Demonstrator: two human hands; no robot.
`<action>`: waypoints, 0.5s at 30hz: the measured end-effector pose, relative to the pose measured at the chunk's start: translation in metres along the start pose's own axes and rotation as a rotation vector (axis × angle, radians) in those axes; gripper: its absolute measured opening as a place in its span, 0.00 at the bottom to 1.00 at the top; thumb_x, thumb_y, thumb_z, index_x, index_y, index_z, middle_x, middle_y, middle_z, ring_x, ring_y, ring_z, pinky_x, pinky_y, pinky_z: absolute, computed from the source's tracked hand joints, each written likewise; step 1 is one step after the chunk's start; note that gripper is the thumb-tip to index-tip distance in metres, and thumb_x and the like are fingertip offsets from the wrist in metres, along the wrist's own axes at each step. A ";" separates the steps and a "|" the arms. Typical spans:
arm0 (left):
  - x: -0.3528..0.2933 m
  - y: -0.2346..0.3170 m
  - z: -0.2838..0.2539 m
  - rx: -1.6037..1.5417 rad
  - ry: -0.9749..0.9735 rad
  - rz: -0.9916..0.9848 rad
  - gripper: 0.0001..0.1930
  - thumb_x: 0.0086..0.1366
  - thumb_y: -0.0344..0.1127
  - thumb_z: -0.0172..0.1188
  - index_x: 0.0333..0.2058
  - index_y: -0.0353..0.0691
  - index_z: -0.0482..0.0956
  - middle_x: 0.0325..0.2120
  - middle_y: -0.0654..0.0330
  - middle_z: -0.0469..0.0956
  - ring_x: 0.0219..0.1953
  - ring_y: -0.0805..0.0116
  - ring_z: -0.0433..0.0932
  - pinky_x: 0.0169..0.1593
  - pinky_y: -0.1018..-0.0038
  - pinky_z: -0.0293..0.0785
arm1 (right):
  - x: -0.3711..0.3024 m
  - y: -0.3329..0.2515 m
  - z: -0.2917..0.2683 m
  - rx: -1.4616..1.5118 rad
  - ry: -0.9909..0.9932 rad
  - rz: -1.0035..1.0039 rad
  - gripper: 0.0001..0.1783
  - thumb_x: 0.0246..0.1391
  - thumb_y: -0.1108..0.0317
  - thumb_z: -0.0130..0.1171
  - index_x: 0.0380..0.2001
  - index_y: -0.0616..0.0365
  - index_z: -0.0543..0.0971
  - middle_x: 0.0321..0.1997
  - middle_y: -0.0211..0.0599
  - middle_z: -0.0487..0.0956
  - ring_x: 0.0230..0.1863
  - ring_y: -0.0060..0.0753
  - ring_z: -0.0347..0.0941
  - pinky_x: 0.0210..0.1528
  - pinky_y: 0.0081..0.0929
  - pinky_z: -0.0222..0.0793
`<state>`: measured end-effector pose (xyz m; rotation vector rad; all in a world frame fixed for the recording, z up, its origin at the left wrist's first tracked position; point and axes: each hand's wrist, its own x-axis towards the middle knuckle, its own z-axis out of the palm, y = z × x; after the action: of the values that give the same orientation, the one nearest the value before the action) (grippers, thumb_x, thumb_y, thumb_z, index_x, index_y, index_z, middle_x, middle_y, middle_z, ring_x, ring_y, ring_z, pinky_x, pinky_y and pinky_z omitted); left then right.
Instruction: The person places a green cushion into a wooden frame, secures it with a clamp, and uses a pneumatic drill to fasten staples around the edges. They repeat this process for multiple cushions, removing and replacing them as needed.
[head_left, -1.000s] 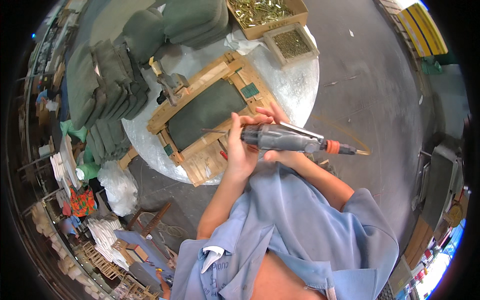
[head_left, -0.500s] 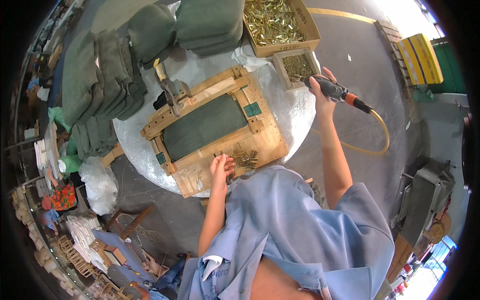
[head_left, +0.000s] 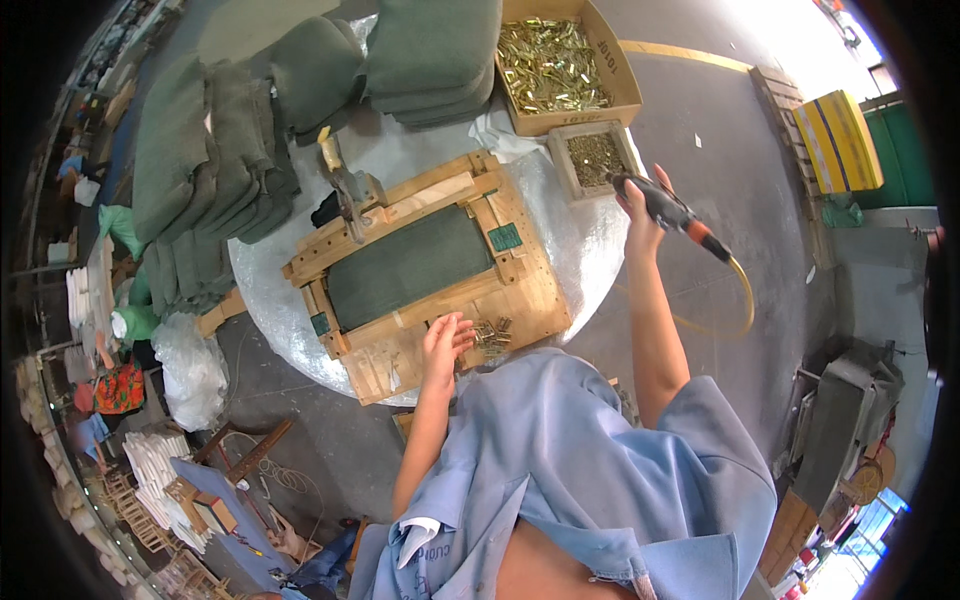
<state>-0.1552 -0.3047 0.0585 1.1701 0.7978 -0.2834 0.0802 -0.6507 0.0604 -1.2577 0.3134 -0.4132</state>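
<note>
My right hand (head_left: 641,215) is wrapped round a black pneumatic screwdriver (head_left: 668,210) with an orange collar, its yellow air hose (head_left: 748,300) trailing down. The tool's tip is beside a small wooden tray (head_left: 563,165) of small screws or similar metal bits. My left hand (head_left: 441,350) hovers over the board's near edge, fingers loosely bent and apart, with nothing visible in them. Next to it lies a small pile of brass-coloured metal pieces (head_left: 492,337). Inside a wooden frame jig (head_left: 430,200) on the plywood board (head_left: 540,290) sits a dark green-grey panel (head_left: 410,265).
A toggle clamp (head_left: 345,190) is mounted on the jig's far side. Stacks of green-grey panels (head_left: 165,160) stand at the far left. A cardboard box (head_left: 625,75) of brass-coloured fittings is beyond the tray. Plastic film (head_left: 590,260) covers the round table.
My right hand and the screwdriver have lowered slightly and the hose has swung inward. My left hand has shifted a little, its fingers spreading slightly.
</note>
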 end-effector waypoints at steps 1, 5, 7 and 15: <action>-0.001 0.005 0.001 -0.003 0.009 0.014 0.20 0.84 0.47 0.55 0.59 0.36 0.80 0.48 0.53 0.87 0.45 0.67 0.88 0.45 0.72 0.85 | -0.013 -0.017 0.005 0.039 0.000 0.003 0.43 0.62 0.70 0.74 0.76 0.53 0.64 0.62 0.42 0.79 0.62 0.39 0.81 0.62 0.46 0.85; -0.002 0.030 0.021 -0.030 -0.078 0.023 0.24 0.84 0.50 0.54 0.60 0.34 0.80 0.48 0.51 0.87 0.43 0.65 0.89 0.43 0.71 0.87 | -0.063 -0.078 0.012 0.142 -0.004 0.037 0.41 0.66 0.69 0.67 0.78 0.51 0.61 0.65 0.46 0.78 0.62 0.44 0.82 0.62 0.46 0.86; 0.002 0.050 0.039 -0.035 -0.155 0.048 0.25 0.84 0.53 0.54 0.60 0.35 0.80 0.46 0.51 0.88 0.42 0.64 0.89 0.42 0.70 0.86 | -0.089 -0.104 0.016 0.207 -0.077 0.034 0.41 0.66 0.68 0.65 0.78 0.52 0.60 0.65 0.47 0.78 0.63 0.44 0.82 0.62 0.46 0.86; 0.001 0.132 0.116 -0.028 -0.201 0.292 0.31 0.81 0.65 0.54 0.40 0.38 0.84 0.27 0.61 0.84 0.23 0.72 0.82 0.23 0.77 0.74 | -0.168 -0.138 0.015 0.307 -0.402 0.139 0.46 0.62 0.64 0.65 0.79 0.55 0.58 0.65 0.52 0.76 0.61 0.46 0.82 0.55 0.45 0.90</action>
<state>-0.0302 -0.3571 0.1700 1.1937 0.4469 -0.1436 -0.0797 -0.5945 0.1973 -0.9822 -0.0078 -0.0786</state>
